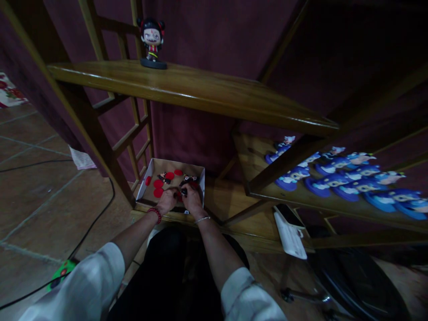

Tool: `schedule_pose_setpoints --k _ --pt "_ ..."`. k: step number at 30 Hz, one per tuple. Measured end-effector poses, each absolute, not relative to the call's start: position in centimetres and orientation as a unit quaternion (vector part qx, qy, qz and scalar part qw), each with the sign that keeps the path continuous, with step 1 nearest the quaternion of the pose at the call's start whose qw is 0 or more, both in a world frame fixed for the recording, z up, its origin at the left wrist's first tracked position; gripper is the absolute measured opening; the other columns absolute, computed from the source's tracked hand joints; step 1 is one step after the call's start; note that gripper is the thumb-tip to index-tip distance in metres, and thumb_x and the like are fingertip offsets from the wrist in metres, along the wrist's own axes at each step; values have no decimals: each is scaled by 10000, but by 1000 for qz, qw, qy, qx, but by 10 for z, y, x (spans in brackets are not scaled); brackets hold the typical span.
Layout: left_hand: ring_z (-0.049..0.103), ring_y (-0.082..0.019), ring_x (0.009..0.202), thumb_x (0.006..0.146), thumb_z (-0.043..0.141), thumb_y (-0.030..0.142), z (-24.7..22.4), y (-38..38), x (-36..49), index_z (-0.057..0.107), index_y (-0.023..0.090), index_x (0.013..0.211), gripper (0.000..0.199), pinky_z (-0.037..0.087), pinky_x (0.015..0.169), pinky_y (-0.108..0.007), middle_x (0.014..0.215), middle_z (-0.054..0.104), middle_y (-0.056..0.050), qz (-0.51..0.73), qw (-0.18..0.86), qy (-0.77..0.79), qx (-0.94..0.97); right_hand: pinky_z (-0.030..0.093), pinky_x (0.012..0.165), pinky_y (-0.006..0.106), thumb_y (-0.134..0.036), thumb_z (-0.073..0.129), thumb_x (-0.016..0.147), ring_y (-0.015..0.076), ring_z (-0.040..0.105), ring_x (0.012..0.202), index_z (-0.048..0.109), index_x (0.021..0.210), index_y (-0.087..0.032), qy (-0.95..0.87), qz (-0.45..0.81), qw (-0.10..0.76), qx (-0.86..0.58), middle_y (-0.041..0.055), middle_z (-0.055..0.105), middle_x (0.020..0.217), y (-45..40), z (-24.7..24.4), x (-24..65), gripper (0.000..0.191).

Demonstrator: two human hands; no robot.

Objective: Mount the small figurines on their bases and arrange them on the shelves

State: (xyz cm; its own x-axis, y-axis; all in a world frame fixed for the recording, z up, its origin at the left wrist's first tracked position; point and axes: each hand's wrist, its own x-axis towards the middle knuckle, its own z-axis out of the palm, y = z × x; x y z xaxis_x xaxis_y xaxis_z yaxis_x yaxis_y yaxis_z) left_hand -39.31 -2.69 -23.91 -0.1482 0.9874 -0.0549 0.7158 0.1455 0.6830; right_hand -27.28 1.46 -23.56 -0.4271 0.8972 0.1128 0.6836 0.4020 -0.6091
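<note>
Both my hands are low inside a shallow cardboard box (pixel 144 189), close together near its front wall. My right hand (pixel 193 200) is closed on a small black object (pixel 183 192), perhaps part of a figurine; its exact kind is unclear. My left hand (pixel 167 200) is closed just beside it, fingers pinched together, and what they hold is too small and dark to make out. Around the hands lie several red discs (pixel 158 183). One small dark figurine (pixel 163 176) lies behind my left hand, and more dark figurine pieces (pixel 189 179) lie behind my right.
A black-haired figurine (pixel 152 42) on a dark base stands on the wooden shelf (pixel 187 87) above. To the right, a lower shelf carries several blue-based figurines (pixel 354 185). A phone (pixel 289 216) rests on a white case. A black stool (pixel 357 281) and floor cables (pixel 100 214) are nearby.
</note>
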Motion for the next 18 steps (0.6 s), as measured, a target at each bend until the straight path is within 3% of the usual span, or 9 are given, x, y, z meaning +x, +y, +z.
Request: schedule_pose_setpoints --k 13,18 --pt "588 -150 880 719 478 62 -242 -26 -392 621 147 963 295 437 776 -227 961 641 -77 253 243 718 602 432 776 274 3 482 676 154 548 833 536 926 -217 -823 229 213 -473 29 573 882 13 -237 -275 337" --pt "599 -147 822 727 467 70 -240 -26 -392 621 142 944 276 443 735 -226 927 647 -79 232 249 724 600 434 746 265 -15 497 675 154 557 797 541 912 -219 -828 220 209 -472 27 581 857 14 -237 -275 315"
